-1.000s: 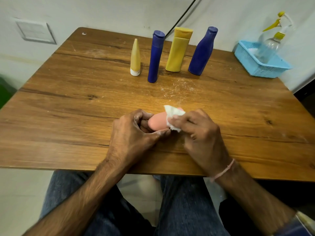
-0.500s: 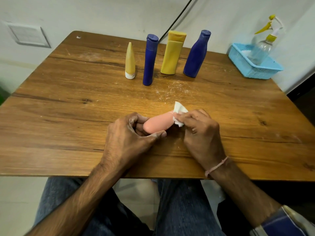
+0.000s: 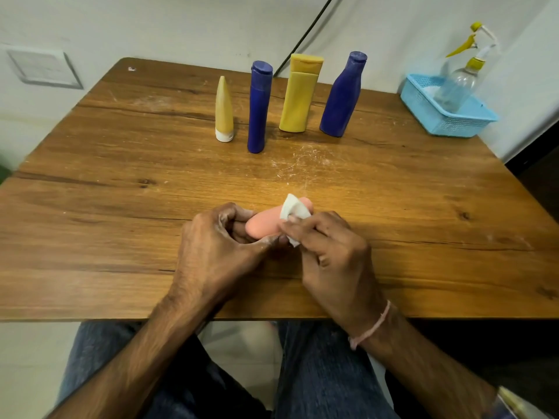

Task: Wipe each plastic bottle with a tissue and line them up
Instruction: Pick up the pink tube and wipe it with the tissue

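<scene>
The left hand (image 3: 217,249) is gripping the pink bottle (image 3: 266,222); at its 3 o'clock, the right hand (image 3: 329,255) is pinching the tissue (image 3: 292,208) against it.

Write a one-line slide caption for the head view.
Left hand holds a pink plastic bottle while right hand wipes it with white tissue; four bottles stand behind.

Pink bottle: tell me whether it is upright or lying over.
Lying over: the pink bottle runs sideways between the left hand and right hand, tissue against it.
</scene>
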Tool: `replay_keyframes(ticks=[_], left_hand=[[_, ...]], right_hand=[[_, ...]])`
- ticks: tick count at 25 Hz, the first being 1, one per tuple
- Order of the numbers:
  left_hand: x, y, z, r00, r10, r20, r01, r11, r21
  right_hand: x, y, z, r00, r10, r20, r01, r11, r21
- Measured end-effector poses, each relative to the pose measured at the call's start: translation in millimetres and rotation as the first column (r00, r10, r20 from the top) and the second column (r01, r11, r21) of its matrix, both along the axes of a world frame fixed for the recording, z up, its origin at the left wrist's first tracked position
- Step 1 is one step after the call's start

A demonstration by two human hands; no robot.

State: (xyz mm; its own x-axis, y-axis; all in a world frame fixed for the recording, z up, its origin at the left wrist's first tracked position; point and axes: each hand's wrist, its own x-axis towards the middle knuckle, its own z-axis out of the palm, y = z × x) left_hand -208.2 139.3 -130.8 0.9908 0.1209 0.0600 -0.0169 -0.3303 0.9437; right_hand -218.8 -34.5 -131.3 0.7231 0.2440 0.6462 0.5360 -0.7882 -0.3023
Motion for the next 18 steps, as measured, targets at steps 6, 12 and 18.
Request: replay_keyframes(ticks=[6,12,18], left_hand=[[-2,-1,9,1.0,-0.027,0.014,0.026,0.995,0.095],[-2,4,7,0.975,-0.152,0.163,0.099,0.95,0.295],[10,16,10,0.901,-0.3,0.314,0.115,0.863,0.493]], right_hand=[[28,-22,16,0.988,-0.085,-0.13,0.094,0.994,0.064],[39,-16,27,0.976,-0.073,-0.204,0.088,0.994,0.068],[46,-4,37,0.947,-0.138,-0.29,0.152,0.988,0.028]])
